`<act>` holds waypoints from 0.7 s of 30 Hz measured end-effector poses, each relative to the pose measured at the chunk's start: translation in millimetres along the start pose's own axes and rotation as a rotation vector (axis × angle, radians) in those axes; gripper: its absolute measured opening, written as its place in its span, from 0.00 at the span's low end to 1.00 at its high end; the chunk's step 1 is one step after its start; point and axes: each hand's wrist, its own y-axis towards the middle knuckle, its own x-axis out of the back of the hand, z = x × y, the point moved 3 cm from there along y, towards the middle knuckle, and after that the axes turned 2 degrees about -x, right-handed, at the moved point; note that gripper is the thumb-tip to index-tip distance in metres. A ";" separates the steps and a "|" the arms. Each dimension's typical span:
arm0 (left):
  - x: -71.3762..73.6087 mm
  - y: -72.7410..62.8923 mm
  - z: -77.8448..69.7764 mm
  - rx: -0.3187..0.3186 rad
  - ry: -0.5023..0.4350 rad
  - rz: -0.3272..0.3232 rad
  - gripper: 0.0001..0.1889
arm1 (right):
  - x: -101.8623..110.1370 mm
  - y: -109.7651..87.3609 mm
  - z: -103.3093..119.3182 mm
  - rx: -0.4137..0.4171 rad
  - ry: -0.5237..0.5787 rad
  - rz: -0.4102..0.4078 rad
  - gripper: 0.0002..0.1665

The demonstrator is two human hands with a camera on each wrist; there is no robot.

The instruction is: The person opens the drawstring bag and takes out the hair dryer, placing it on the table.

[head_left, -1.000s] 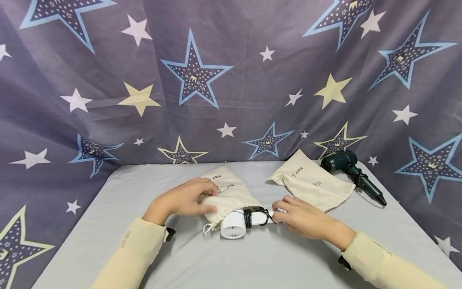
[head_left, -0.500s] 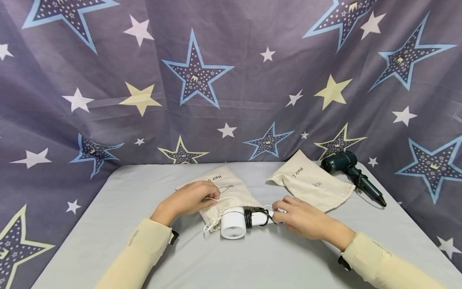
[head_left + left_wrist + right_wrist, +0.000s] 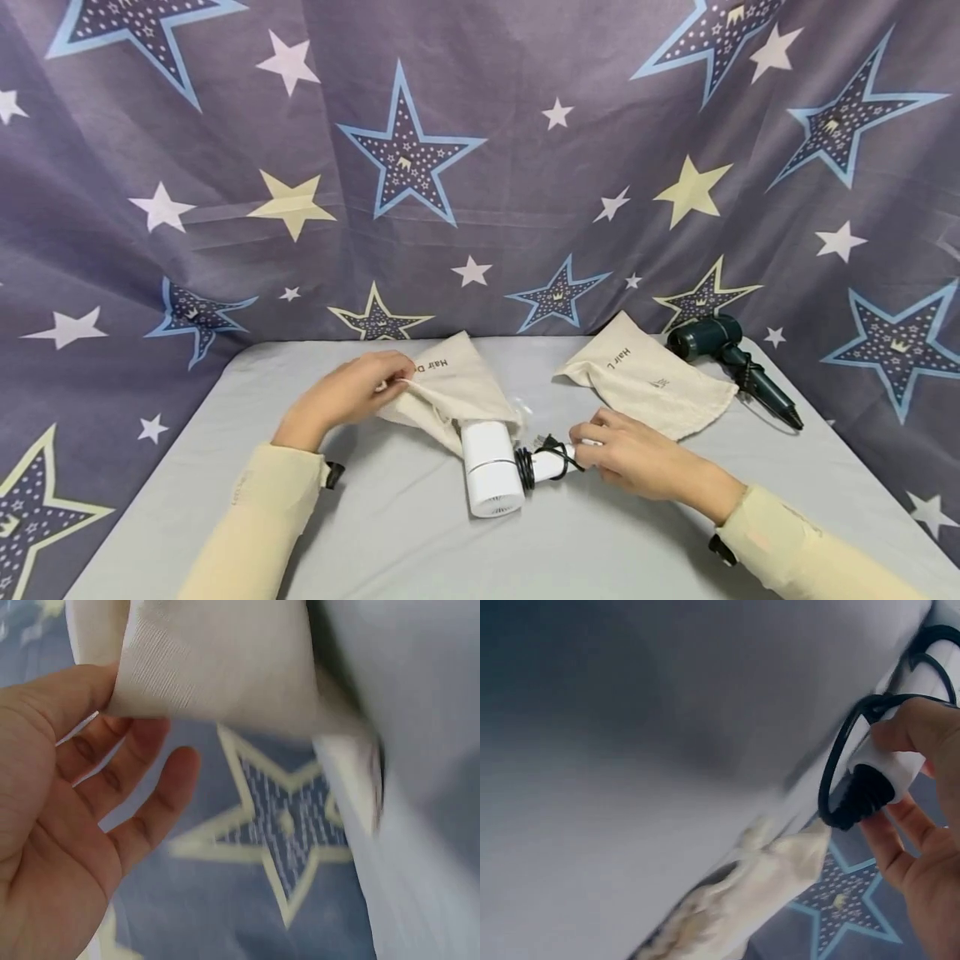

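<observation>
A white hair dryer (image 3: 495, 472) lies with its head at the mouth of a cream drawstring bag (image 3: 463, 385) printed "Hair D…", the rest of the word hidden by folds. My right hand (image 3: 628, 452) grips the end of the dryer's handle; in the right wrist view the thumb and fingers wrap the white handle (image 3: 889, 765) beside its black cord (image 3: 832, 772). My left hand (image 3: 348, 390) pinches the edge of the bag and lifts it. Close up in the left wrist view, thumb and index finger hold the cloth (image 3: 217, 660), the other fingers loosely bent.
A second cream bag (image 3: 648, 379), printed "Hair L", lies flat at the back right. Beside it, near the table's right edge, rests a dark green hair dryer (image 3: 738, 362) with its cord wrapped on. A star-patterned curtain (image 3: 480, 167) hangs behind the grey-covered table (image 3: 420, 550).
My left hand has moved left and up, pulling the bag's edge away from the white hair dryer. More of the dryer's head shows, and it has turned slightly toward me.
</observation>
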 end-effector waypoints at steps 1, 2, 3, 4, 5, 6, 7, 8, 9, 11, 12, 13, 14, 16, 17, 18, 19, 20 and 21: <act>4.1 -2.7 3.6 0.008 0.000 -0.022 0.09 | 0.5 -1.2 -0.3 -0.001 -0.001 0.001 0.21; 7.7 -5.0 6.5 0.015 -0.002 -0.041 0.09 | 0.7 -2.3 -0.7 -0.003 -0.004 0.002 0.21; 10.5 -6.6 8.7 0.019 -0.006 -0.055 0.10 | 1.1 -3.4 -1.2 -0.006 -0.007 0.002 0.21; 12.9 -7.5 9.6 0.020 -0.010 -0.062 0.09 | 1.6 -4.0 -1.6 -0.008 -0.011 0.000 0.21; 14.1 -7.8 9.6 0.019 -0.014 -0.063 0.10 | 2.2 -3.9 -1.9 -0.008 -0.011 -0.003 0.21; 14.3 -7.4 8.9 0.013 -0.014 -0.060 0.09 | 2.7 -3.2 -2.1 -0.006 -0.014 -0.004 0.21; 13.8 -6.4 7.3 0.005 -0.010 -0.055 0.09 | 3.2 -2.3 -2.1 -0.003 -0.018 -0.004 0.21; 12.8 -5.0 4.8 -0.001 -0.005 -0.052 0.09 | 3.6 -1.3 -2.1 0.000 -0.023 -0.003 0.21; 11.2 -3.4 2.2 -0.004 -0.003 -0.048 0.09 | 3.9 -0.4 -1.8 0.002 -0.032 -0.003 0.22; 5.6 0.1 -3.6 -0.002 -0.021 -0.026 0.09 | 4.1 0.8 -1.2 0.003 -0.050 0.003 0.22; 1.9 2.1 -6.4 -0.004 -0.034 -0.009 0.09 | 4.0 1.2 -0.7 0.002 -0.060 0.009 0.23; -1.9 4.1 -9.4 -0.004 -0.056 0.011 0.08 | 3.8 1.3 -0.3 -0.003 -0.068 0.015 0.23; -6.3 6.2 -11.6 -0.010 -0.082 0.034 0.08 | 3.6 1.4 0.2 -0.010 -0.075 0.021 0.24; -14.6 9.7 -14.8 -0.013 -0.132 0.091 0.06 | 3.6 1.8 1.1 -0.026 -0.074 0.034 0.25; -18.0 10.9 -15.2 -0.012 -0.149 0.113 0.04 | 3.7 2.2 1.4 -0.033 -0.069 0.039 0.25; -20.8 11.4 -14.6 -0.006 -0.158 0.130 0.03 | 3.9 2.6 1.8 -0.040 -0.058 0.044 0.25; -22.7 11.3 -13.5 0.006 -0.162 0.143 0.04 | 4.1 3.1 2.2 -0.046 -0.045 0.047 0.25; -24.2 10.5 -11.2 0.020 -0.155 0.152 0.05 | 4.4 3.6 2.4 -0.052 -0.030 0.048 0.25; -24.8 9.2 -8.9 0.043 -0.143 0.159 0.05 | 4.6 4.1 2.7 -0.055 -0.015 0.049 0.24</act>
